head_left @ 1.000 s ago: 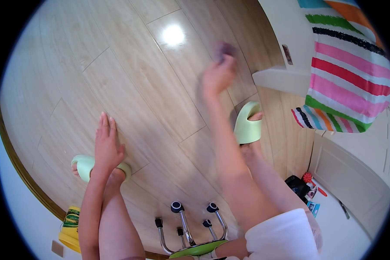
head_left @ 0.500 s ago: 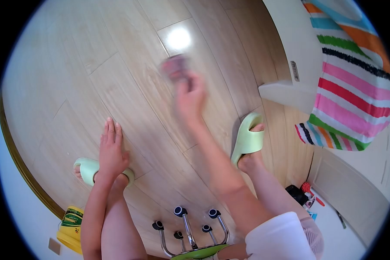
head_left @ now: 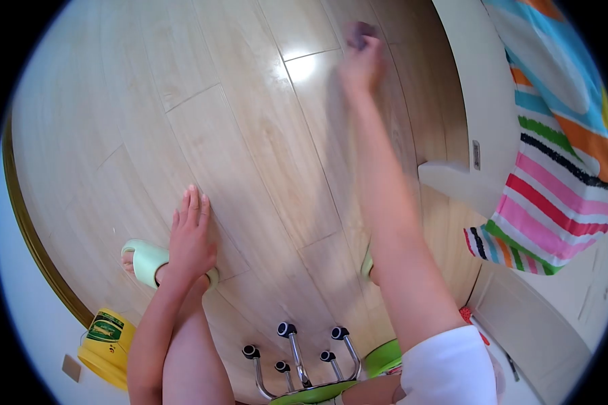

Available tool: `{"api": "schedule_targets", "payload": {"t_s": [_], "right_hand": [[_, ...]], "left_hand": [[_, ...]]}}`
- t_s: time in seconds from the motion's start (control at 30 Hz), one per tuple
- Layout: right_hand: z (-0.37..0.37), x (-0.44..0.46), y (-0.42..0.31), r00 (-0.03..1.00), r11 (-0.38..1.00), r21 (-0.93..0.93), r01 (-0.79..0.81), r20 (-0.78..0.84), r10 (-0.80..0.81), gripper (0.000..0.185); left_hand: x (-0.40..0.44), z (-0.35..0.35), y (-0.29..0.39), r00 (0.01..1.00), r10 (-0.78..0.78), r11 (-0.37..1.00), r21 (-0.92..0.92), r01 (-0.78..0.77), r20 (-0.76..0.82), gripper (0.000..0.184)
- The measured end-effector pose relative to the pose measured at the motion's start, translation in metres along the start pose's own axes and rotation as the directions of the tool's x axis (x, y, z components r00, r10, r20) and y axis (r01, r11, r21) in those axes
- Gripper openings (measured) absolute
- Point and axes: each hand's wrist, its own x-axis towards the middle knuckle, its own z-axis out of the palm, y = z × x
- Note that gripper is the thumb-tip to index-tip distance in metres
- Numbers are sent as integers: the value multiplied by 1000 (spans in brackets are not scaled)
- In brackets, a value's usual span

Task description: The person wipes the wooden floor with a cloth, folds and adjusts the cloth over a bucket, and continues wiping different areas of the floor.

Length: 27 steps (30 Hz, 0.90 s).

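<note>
Plank floor (head_left: 263, 142) — purplish wad (head_left: 362, 34) in right fingers (head_left: 371, 45)

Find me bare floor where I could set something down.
The widest free patch is the floor beyond the left hand and left of the right hand with its blurred dark object. Another lies between the left hand and right forearm. It's crowded nearer the body, around the stool legs and yellow bucket.

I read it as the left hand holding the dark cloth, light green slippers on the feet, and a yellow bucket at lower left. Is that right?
Not quite: the head view shows the right hand holding the dark cloth. The light green slippers and yellow bucket are as you said.
</note>
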Motion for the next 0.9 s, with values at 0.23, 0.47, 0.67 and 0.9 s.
{"api": "schedule_targets", "payload": {"t_s": [0.23, 0.47, 0.67, 0.9], "right_hand": [[12, -213, -149, 640, 795, 530, 294, 509, -576, 26], [-54, -272, -121, 757, 776, 614, 146, 435, -487, 37], [-136, -195, 32, 989, 989, 72, -126, -70, 131, 24], [-94, -242, -17, 983, 985, -25, -168, -74, 166, 29]], "left_hand": [[-1, 1, -6, 998, -13, 1000, 29, 11, 64, 96], [-1, -2, -9, 997, 2, 998, 57, -7, 80, 93], [-4, -1, -14, 999, 43, 999, 4, -43, -27, 87], [-6, 19, -20, 994, 3, 1000, 22, -1, -112, 76]]}}
